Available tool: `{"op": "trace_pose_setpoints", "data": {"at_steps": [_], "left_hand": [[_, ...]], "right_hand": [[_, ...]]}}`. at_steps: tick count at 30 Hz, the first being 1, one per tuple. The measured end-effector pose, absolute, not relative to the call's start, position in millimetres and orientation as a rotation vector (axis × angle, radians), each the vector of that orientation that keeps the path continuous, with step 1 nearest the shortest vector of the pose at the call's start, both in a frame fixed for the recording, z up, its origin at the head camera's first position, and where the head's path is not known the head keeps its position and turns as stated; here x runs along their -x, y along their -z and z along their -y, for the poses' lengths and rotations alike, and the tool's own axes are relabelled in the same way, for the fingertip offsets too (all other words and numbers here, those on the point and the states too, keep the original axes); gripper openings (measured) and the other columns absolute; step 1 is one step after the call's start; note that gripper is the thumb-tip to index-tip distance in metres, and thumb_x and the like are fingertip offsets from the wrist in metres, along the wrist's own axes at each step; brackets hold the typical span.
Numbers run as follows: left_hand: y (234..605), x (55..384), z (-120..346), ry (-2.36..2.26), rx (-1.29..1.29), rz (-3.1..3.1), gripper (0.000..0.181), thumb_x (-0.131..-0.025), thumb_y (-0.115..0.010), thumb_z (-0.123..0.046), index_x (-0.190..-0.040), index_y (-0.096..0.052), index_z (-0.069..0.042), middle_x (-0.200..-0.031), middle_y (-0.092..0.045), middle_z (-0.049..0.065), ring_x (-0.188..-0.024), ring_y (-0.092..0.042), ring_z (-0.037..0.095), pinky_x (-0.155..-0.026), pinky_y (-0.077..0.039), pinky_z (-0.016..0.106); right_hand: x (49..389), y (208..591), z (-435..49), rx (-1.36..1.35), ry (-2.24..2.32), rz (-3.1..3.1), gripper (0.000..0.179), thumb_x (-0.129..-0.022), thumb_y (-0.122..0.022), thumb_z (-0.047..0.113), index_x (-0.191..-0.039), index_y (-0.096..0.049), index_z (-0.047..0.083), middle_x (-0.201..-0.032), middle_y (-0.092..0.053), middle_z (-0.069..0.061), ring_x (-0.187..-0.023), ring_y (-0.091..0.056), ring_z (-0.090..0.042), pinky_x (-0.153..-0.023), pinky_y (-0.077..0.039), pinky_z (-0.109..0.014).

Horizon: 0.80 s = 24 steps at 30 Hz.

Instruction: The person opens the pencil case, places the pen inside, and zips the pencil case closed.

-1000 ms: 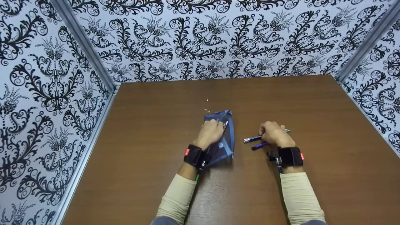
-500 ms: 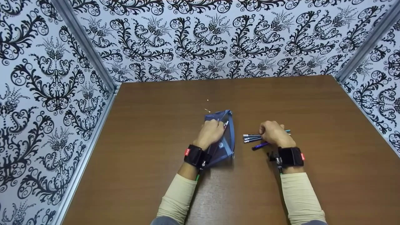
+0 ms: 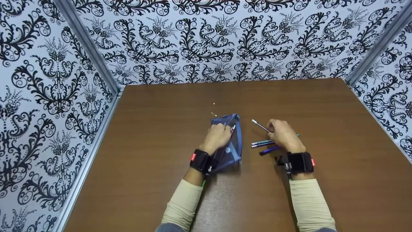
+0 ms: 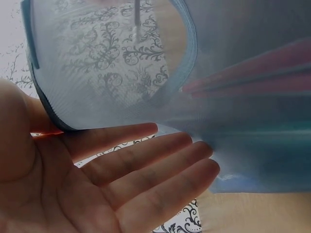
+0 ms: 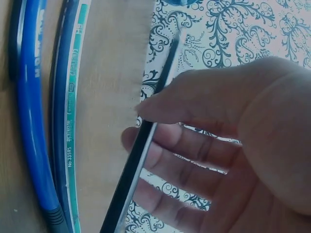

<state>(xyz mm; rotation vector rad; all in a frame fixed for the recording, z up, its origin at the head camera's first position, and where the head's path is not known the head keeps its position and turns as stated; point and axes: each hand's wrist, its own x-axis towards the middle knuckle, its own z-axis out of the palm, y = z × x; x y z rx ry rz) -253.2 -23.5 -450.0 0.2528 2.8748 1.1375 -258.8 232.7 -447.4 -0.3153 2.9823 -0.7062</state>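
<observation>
Sleeves (image 3: pixel 182 203), two of them, reach over one brown table (image 3: pixel 145 145).
The left hand (image 3: pixel 217 137) holds one blue see-through pouch (image 3: pixel 227 154) near the table's middle, fingers straight; one pink thing (image 4: pixel 272 73) shows inside. One blue pen (image 3: pixel 267 150) and two pencils (image 3: pixel 261 143) lie to its right, partly beneath the right hand (image 3: pixel 284 133), which pinches a third pencil (image 3: pixel 260 125). Patterned walls (image 3: pixel 209 38), three, stand beyond.

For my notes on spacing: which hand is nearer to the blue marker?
Right. The right hand is close by the blue marker, pinching a dark pencil; the left hand is farther off, at the translucent pouch, left of the marker in the head view.
</observation>
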Motion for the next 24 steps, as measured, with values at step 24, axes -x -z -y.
{"op": "trace_pose_setpoints", "data": {"at_steps": [24], "left_hand": [[449.7,251.4,22.8,-1.115,-0.251,-2.901,0.039,-0.1,-0.042,-0.024,-0.063,-0.047,-0.015,-0.082,-0.064,0.014,-0.075,-0.062,0.026,-0.065,-0.05,0.038]], "right_hand": [[253.5,443.7,-231.9,0.411,0.879,-3.064,0.017,-0.085,-0.062,-0.001,-0.1,-0.066,-0.006,-0.094,-0.065,-0.018,-0.089,-0.062,-0.035,-0.081,-0.048,-0.051]]}}
